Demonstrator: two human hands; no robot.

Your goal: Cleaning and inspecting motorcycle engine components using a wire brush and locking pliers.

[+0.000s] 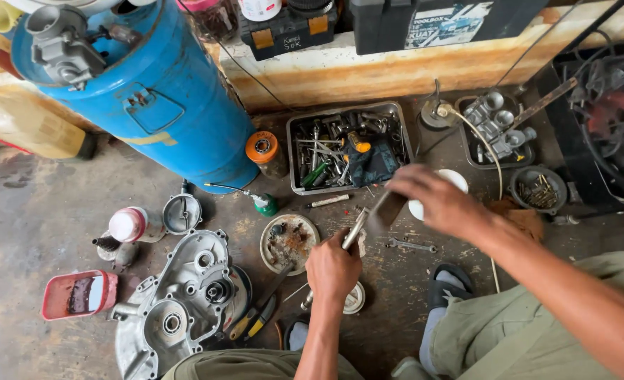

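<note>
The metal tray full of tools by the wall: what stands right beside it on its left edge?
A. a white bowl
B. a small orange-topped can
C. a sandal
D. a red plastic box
B: the small orange-topped can stands against the left edge of the metal tray, between it and the blue drum.

The stained concrete floor (37, 211) carries a blue drum (164, 112) upper left, a tool tray (347, 148) at centre top, an engine cover (178, 302) lower left, and a red tub (79, 294) beside it.
</note>
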